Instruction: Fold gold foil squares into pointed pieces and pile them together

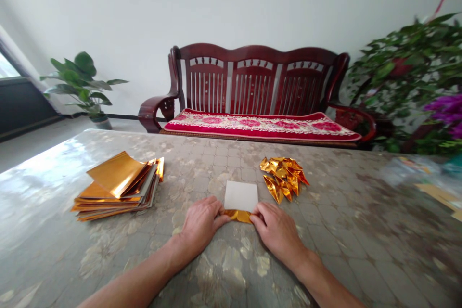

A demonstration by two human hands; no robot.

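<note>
A square of foil paper (240,197) lies on the table with its white back facing up. Its near edge is folded over in a gold strip (237,215). My left hand (200,224) and my right hand (277,230) pinch the two ends of that gold fold between fingers and thumbs. To the left of my left hand is a loose stack of gold foil sheets (117,186), with the top sheet curling up. Beyond my right hand lies a heap of small folded gold foil pieces (284,177).
The hands work on a mottled grey-and-beige table top (335,231) with a glossy cover. A clear plastic bag (407,168) and a cardboard piece (438,197) lie at its far right. Behind stand a dark red wooden bench (252,86) and potted plants.
</note>
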